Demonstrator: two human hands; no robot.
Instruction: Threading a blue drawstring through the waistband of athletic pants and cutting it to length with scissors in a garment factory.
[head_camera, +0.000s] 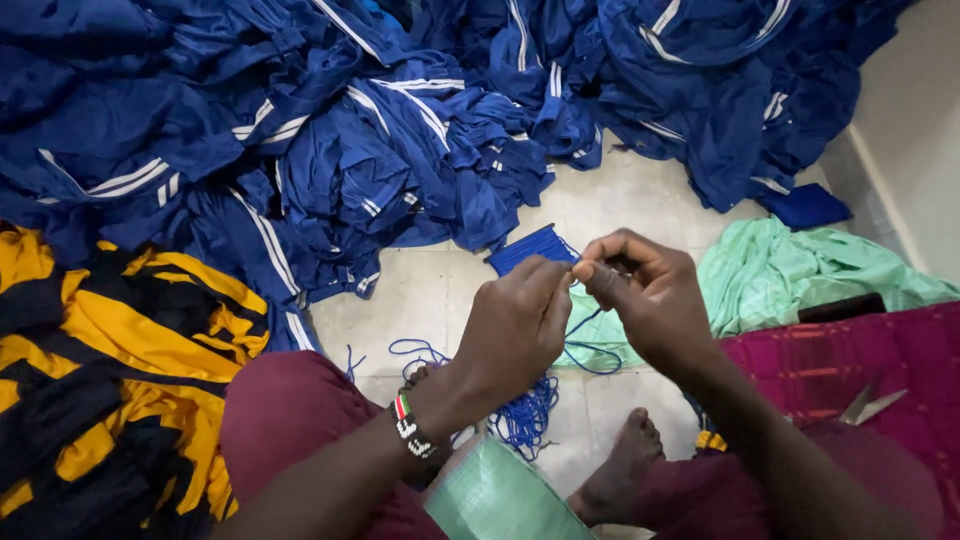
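Where the two hands meet above the tiled floor, we see the left hand and the right hand with their fingertips pinched together on a thin blue cord; both hands are closed narrowly on it, thumbs pressed to forefingers. From the pinch the cord drops in a loop below the right hand and runs into a loose tangle of blue cord lying on the floor between the knees. A beaded bracelet circles the left wrist. Just behind the hands we note a flat bundle of blue cords on the floor. A bare foot rests below the hands, beside a green woven sheet. To the right lie a mint green cloth, a magenta checked cloth and a pair of scissors upon it. Farther out, a heap of blue garments with white stripes fills the top, and yellow-and-black garments lie at the left.
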